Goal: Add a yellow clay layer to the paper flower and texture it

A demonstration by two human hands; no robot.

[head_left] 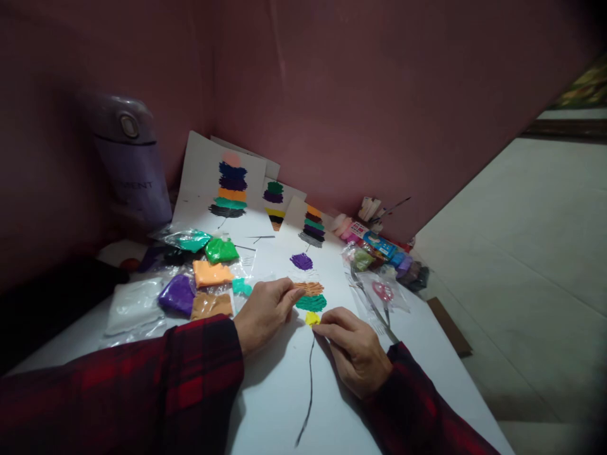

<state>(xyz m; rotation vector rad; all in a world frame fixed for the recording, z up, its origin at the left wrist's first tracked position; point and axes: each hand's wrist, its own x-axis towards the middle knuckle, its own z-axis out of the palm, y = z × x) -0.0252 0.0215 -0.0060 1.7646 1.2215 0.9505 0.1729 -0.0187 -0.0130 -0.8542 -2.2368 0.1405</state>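
The white table (417, 354) butts against the pink wall (360, 95) at the back and ends in a free edge on the right, bare room lying only near the person. The purple flask (130, 158) bears faint lettering, unreadable. The left hand (265, 313) rests with loosely curled fingers on the paper sheet (284, 379), while the right hand (353, 351) pinches the yellow clay dab (312, 318) below the green clay patch (311, 303).

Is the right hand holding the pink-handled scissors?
No. The right hand presses its fingertips by the small yellow clay patch on the white paper sheet, while the pink-handled scissors lie apart in clear plastic.
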